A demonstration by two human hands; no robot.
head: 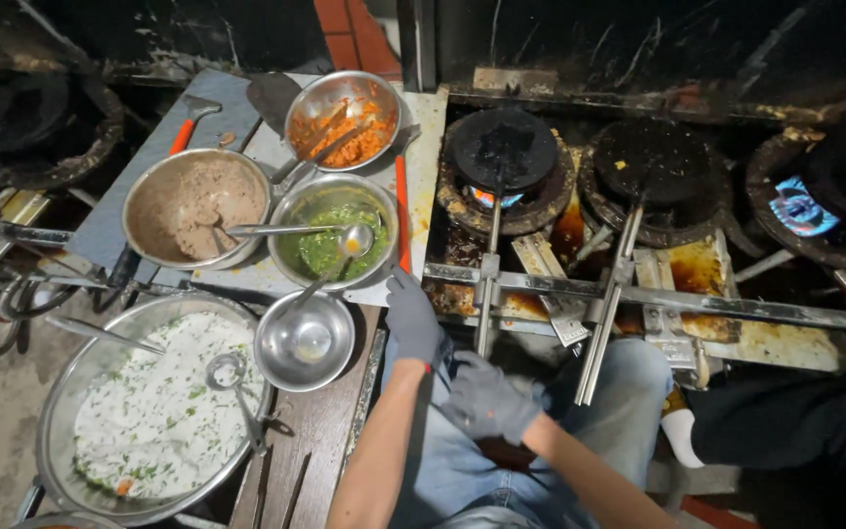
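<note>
I observe the left hand (411, 318), gloved grey, fingers loosely extended and holding nothing, fingertips at the tray (247, 279) corner beside the green sauce bowl (333, 230). The right hand (487, 400), gloved, rests half-curled and empty on the lap, below the pan handle (488, 279).

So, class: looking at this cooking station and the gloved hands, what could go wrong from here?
The left hand touches the tray's edge beside a lit burner; the glove could scorch. Long pan handles jut toward the right hand and lap, so a knock might tip a hot pan.
</note>
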